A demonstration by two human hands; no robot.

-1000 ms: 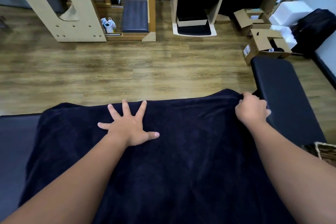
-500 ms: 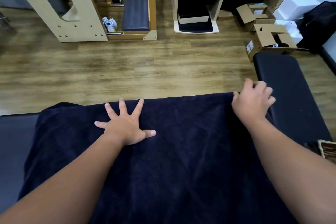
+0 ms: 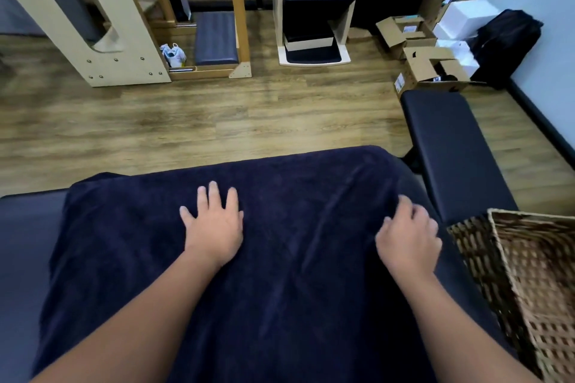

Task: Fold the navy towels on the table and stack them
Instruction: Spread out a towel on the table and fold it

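A large navy towel (image 3: 280,305) lies spread over the dark padded table (image 3: 21,242), covering most of it and reaching the far edge. My left hand (image 3: 214,227) rests flat on the towel near its middle, fingers together and pointing away from me. My right hand (image 3: 407,239) lies on the towel's right part with fingers loosely curled, beside a long diagonal crease. Neither hand holds cloth that I can see. The towel's near edge is out of view below the frame.
A woven wicker basket (image 3: 529,289) stands at the right, close to the table. A black padded bench (image 3: 448,146) sits beyond it. Open cardboard boxes (image 3: 429,65) and wooden equipment (image 3: 93,25) stand across the wood floor.
My right hand has left the towel's far right corner and come back toward me onto the towel's right part. My left hand has closed its spread fingers. The view has tilted, showing the basket.
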